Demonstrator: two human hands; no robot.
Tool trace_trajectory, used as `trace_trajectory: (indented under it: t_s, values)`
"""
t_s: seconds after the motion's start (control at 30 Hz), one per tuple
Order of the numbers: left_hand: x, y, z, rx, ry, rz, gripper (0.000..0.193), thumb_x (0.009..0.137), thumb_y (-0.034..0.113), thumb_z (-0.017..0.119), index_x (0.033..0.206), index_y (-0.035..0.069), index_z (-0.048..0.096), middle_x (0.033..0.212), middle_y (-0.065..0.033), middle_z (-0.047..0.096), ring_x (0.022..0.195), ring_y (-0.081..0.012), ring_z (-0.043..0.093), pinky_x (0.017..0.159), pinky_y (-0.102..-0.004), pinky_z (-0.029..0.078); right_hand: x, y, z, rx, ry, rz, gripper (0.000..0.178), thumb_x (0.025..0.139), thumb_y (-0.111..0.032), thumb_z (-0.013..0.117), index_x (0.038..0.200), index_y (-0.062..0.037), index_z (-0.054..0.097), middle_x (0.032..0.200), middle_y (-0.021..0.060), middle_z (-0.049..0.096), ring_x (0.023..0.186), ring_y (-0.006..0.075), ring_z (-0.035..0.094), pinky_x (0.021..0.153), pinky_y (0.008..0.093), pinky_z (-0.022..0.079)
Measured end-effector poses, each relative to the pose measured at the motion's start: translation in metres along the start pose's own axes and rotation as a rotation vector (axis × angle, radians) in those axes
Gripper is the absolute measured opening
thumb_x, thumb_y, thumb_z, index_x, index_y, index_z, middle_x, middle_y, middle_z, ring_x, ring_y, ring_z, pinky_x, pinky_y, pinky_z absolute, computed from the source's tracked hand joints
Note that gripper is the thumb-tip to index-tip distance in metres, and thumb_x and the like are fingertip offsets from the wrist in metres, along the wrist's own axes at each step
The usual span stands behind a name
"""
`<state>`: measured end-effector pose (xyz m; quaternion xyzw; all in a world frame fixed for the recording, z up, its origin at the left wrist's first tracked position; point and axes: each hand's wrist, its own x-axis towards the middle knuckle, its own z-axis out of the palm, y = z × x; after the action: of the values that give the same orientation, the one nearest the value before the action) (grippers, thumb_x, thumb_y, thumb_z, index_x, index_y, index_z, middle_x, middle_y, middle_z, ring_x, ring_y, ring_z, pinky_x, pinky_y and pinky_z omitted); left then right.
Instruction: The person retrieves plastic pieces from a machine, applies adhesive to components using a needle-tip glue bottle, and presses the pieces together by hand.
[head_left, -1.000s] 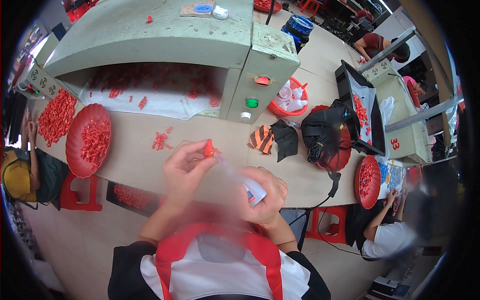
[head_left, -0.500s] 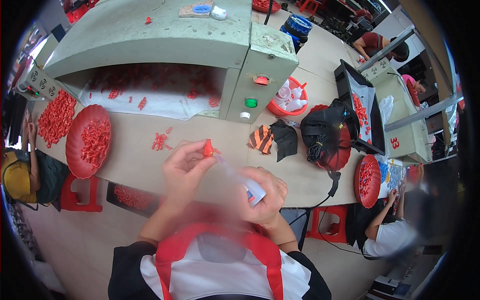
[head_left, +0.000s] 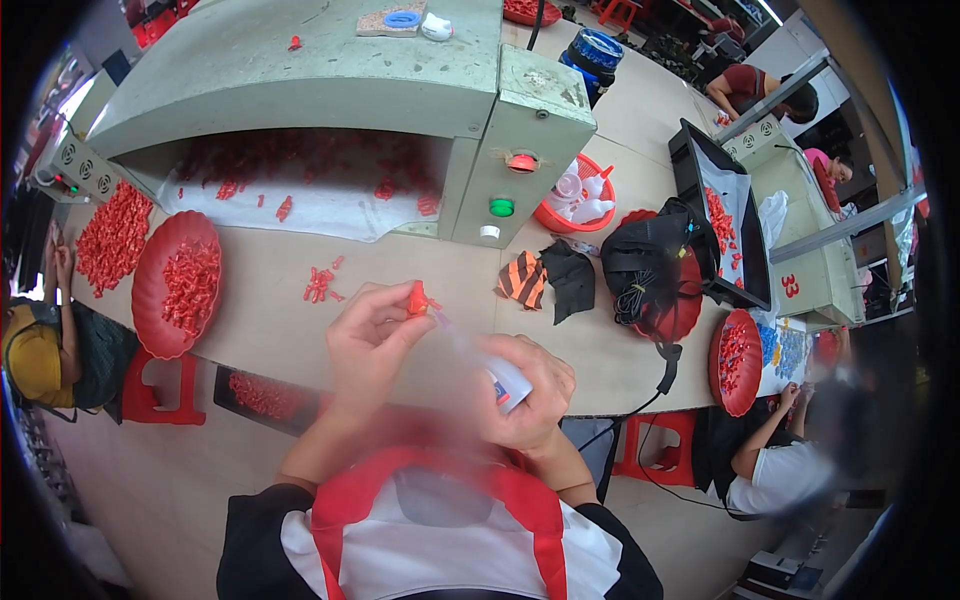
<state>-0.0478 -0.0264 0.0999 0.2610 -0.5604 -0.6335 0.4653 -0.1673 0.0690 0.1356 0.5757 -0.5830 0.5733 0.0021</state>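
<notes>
The left hand (head_left: 365, 345) pinches a small red part (head_left: 417, 298) between thumb and fingertips, so the part sits at the very top of the grip, just above the knuckles. The right hand (head_left: 530, 395) is closed around a small glue tube (head_left: 508, 380), whose white body shows between the fingers; its thin clear nozzle (head_left: 455, 335) runs up and to the left from that fist and its tip meets the red part. The two hands are near each other but not touching, the left one higher and further left than the right.

Beyond the left hand's fingertips, on the table (head_left: 400, 280), lies a small cluster of loose red parts (head_left: 320, 285). Further left of the grip is a red tray (head_left: 178, 285) heaped with the same pieces. Behind the hands stands a grey-green machine (head_left: 330, 70) with a red and a green button (head_left: 501, 207) on its side box. To the right of the right hand lie an orange-and-black striped cloth (head_left: 521, 280) and a black bag (head_left: 650, 270).
</notes>
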Motion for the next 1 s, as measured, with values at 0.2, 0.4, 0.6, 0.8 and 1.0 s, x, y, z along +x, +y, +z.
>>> trace_trajectory:
  t_s: [0.2,0.4,0.6,0.8,1.0]
  values:
    - [0.0005,0.0009,0.0019,-0.022,-0.005,-0.009,0.029,0.074,-0.010,0.061,0.102,-0.006,0.055,0.092,-0.0080,0.054,0.080,-0.0141,0.060,0.068,-0.0236,0.050,-0.0003,0.0004,-0.0002,0.005,0.000,0.000,0.029,0.064,-0.003,0.064,0.092,-0.0038,0.057,0.058,0.0067,0.052,0.045,0.0183,0.050,0.042,0.0265,0.039]
    - [0.0000,-0.0011,-0.0013,-0.005,-0.005,-0.011,0.029,0.074,-0.011,0.060,0.102,-0.006,0.055,0.092,-0.0080,0.053,0.080,-0.0141,0.060,0.068,-0.0235,0.050,-0.0013,0.0022,0.0021,0.008,0.009,-0.005,0.029,0.064,-0.003,0.064,0.092,-0.0039,0.057,0.058,0.0068,0.052,0.045,0.0184,0.051,0.042,0.0265,0.040]
    - [0.0010,-0.0009,0.0020,-0.007,-0.005,-0.015,0.030,0.073,-0.011,0.060,0.102,-0.006,0.055,0.093,-0.0078,0.053,0.080,-0.0142,0.060,0.068,-0.0233,0.050,-0.0014,0.0045,-0.0016,0.012,0.012,0.001,0.029,0.064,-0.004,0.064,0.092,-0.0042,0.057,0.059,0.0071,0.053,0.046,0.0187,0.052,0.043,0.0265,0.040]
    - [0.0027,-0.0025,-0.0006,-0.001,-0.007,-0.006,0.029,0.074,-0.011,0.059,0.103,-0.006,0.055,0.093,-0.0087,0.054,0.081,-0.0150,0.060,0.069,-0.0240,0.050,-0.0006,0.0036,0.0019,0.007,-0.008,0.010,0.029,0.064,-0.004,0.064,0.092,-0.0043,0.057,0.059,0.0069,0.053,0.046,0.0187,0.051,0.043,0.0264,0.040]
    - [0.0028,-0.0042,0.0021,-0.035,-0.030,-0.040,0.029,0.074,-0.011,0.059,0.102,-0.006,0.054,0.094,-0.0096,0.054,0.082,-0.0152,0.060,0.070,-0.0242,0.050,0.0011,0.0057,-0.0007,0.011,-0.011,0.009,0.030,0.064,-0.003,0.064,0.093,-0.0039,0.057,0.059,0.0072,0.053,0.046,0.0186,0.052,0.043,0.0264,0.041]
